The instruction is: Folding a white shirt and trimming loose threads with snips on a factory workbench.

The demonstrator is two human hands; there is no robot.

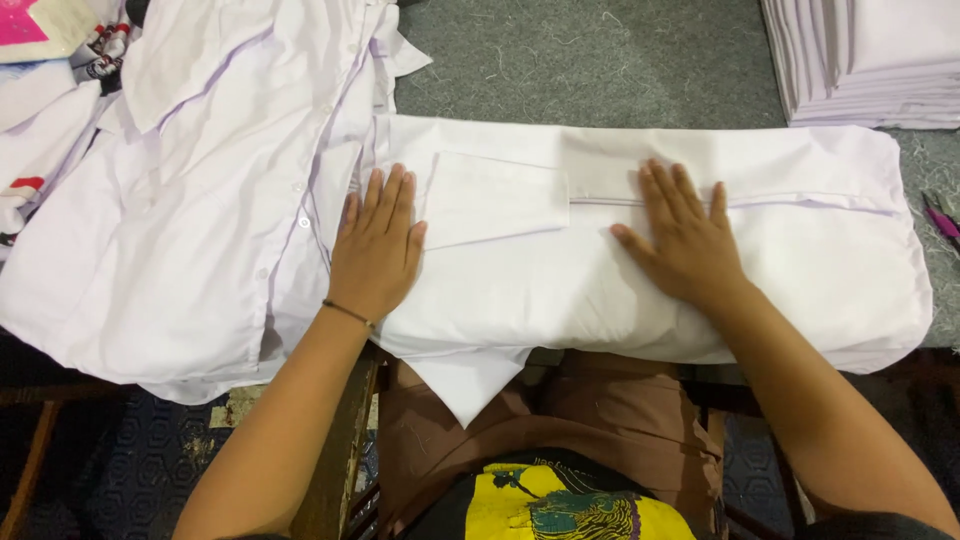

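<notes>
Right now you are pressing both hands flat on a white folded shirt that is lying across the near edge of the table, its lower corner hanging over that edge toward your lap. Your left hand is resting open, fingers together and stretched out, on the shirt's left end, just beside the folded cuff. Your right hand is lying open as well, fingers spread, palm down near the middle of the shirt, fingertips touching the fold line that is running toward the right end. Neither hand is gripping anything. A heap of unfolded white shirts is spreading over the table's left side, touching the folded shirt. A neat stack of folded white shirts is sitting at the far right corner, well apart from your hands.
</notes>
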